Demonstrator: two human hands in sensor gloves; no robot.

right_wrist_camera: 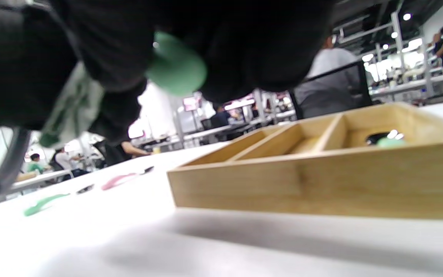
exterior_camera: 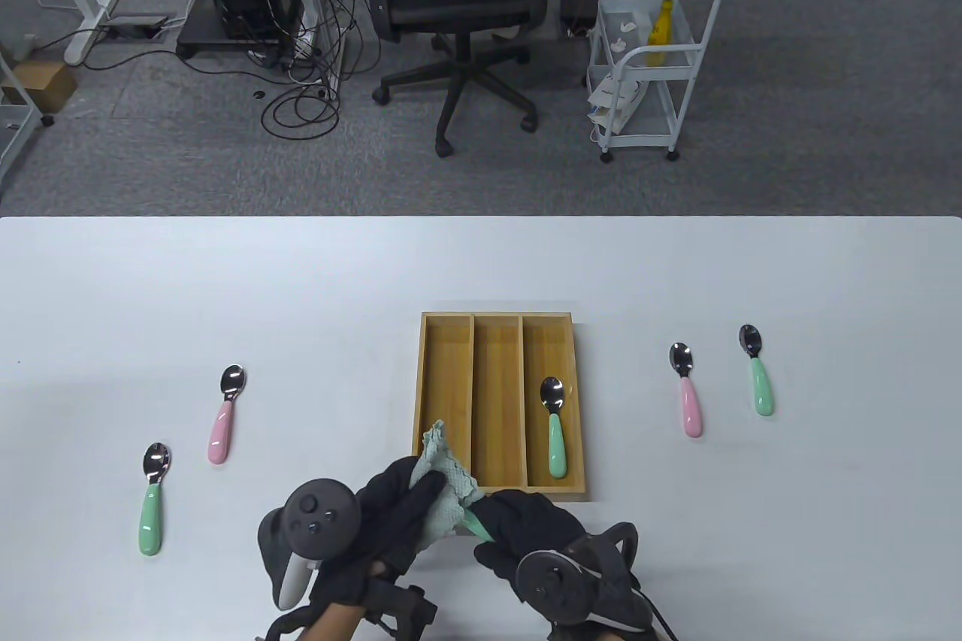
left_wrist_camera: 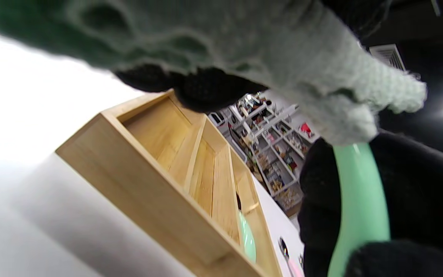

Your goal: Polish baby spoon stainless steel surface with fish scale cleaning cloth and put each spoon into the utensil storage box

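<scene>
My left hand (exterior_camera: 398, 513) grips the pale green cleaning cloth (exterior_camera: 445, 476) just in front of the wooden storage box (exterior_camera: 443, 400). The cloth is wrapped over the bowl end of a green-handled spoon (left_wrist_camera: 360, 215), whose bowl is hidden. My right hand (exterior_camera: 526, 521) holds that spoon by its green handle (exterior_camera: 478, 523). One green-handled spoon (exterior_camera: 555, 427) lies in the box's right compartment. On the table lie a pink spoon (exterior_camera: 224, 415) and a green spoon (exterior_camera: 152, 498) at left, and a pink spoon (exterior_camera: 687, 389) and a green spoon (exterior_camera: 757, 370) at right.
The box's left and middle compartments hold nothing. Past the table's far edge stand an office chair (exterior_camera: 451, 2) and a white trolley (exterior_camera: 646, 70). The hands work close to the table's near edge.
</scene>
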